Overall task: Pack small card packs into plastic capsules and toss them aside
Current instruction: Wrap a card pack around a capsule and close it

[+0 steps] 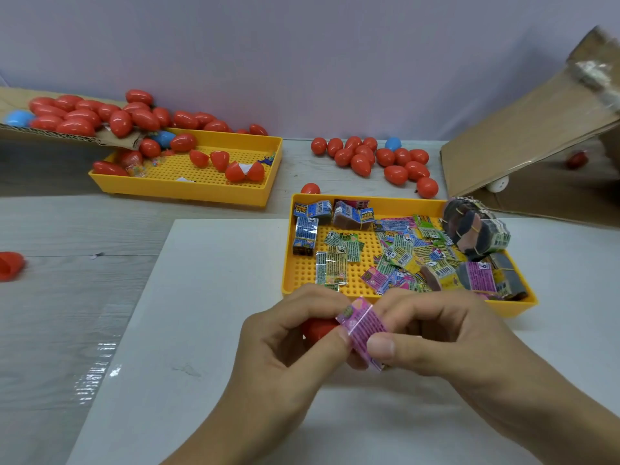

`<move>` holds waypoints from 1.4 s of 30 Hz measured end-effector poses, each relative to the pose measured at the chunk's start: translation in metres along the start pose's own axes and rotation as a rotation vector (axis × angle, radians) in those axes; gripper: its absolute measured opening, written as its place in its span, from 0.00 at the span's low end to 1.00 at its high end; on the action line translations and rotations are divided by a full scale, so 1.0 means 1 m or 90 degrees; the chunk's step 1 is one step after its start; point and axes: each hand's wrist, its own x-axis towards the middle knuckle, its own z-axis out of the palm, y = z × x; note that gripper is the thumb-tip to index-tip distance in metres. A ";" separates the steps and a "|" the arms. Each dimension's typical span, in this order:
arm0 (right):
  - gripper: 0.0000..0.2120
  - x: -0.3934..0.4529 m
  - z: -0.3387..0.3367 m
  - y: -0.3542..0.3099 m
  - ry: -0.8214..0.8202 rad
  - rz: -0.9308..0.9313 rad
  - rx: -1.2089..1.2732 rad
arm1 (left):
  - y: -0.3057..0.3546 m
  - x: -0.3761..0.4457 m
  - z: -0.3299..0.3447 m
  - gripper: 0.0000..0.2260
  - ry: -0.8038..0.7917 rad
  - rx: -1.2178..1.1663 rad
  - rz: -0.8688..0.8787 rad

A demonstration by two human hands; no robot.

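— While your left hand [285, 333] curls round the red capsule half [318, 328], where is the pack?

— From the head view, your right hand [432, 333] pinches the pink card pack [360, 328] at the capsule's mouth, above the desk [201, 297], just before the yellow tray [406, 305] of packs.

— How will it handle?

— Likely light, crinkly, slippery film; bendable. Keep both grips pinching its edges, roll it narrow, then push in.

Card packs [399, 253] in near tray [369, 199]; capsules [375, 156] behind.
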 end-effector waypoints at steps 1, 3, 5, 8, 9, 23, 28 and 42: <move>0.09 0.000 0.000 0.001 0.016 -0.008 -0.038 | 0.000 0.000 0.000 0.06 0.002 0.021 0.008; 0.10 -0.001 0.001 0.003 0.049 -0.030 -0.097 | -0.002 0.001 0.000 0.06 0.022 0.035 0.014; 0.13 -0.002 0.002 0.004 0.105 -0.053 -0.125 | -0.003 0.001 0.000 0.06 0.041 0.047 0.025; 0.15 -0.003 0.005 0.003 0.159 -0.116 -0.144 | -0.004 0.002 0.000 0.05 0.064 0.069 0.042; 0.12 -0.003 0.007 0.003 0.154 -0.142 -0.154 | -0.004 0.002 0.000 0.05 0.069 0.081 0.053; 0.10 -0.004 0.010 0.002 0.149 -0.128 -0.163 | -0.004 0.000 0.002 0.03 0.084 0.191 0.149; 0.10 -0.004 0.011 0.001 0.129 -0.110 -0.179 | -0.004 -0.002 0.001 0.04 0.091 0.196 0.173; 0.12 -0.003 0.009 -0.005 -0.007 0.052 0.024 | -0.001 -0.003 0.002 0.05 0.068 0.289 0.197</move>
